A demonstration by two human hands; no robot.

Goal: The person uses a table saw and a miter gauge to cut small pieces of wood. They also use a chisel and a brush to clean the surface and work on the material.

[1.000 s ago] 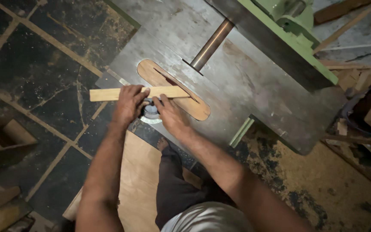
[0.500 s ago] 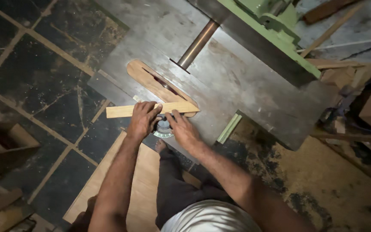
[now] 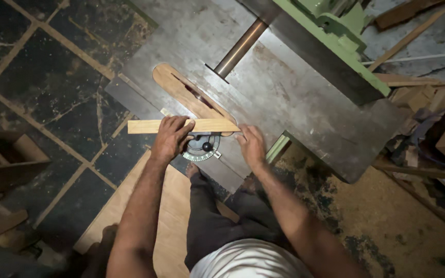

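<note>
Head view: left hand point(image 3: 170, 138) presses flat on the wood strip point(image 3: 184, 126), which lies across the saw table point(image 3: 305, 103) against the mitre gauge point(image 3: 202, 148), just short of the wooden throat insert point(image 3: 181, 90). Right hand point(image 3: 252, 144), fingers spread and holding nothing, rests beside the strip's right end. Best kept tight to the gauge, fingers away from the slot.

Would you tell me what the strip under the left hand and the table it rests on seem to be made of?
The strip under the left hand looks like bare, unfinished wood: pale tan, matte, with straight sawn edges. The saw table appears to be metal, probably steel or cast iron: grey, dull, with scuffed, worn patches. The oval insert set into it looks wooden too, brown and unpainted.
</note>
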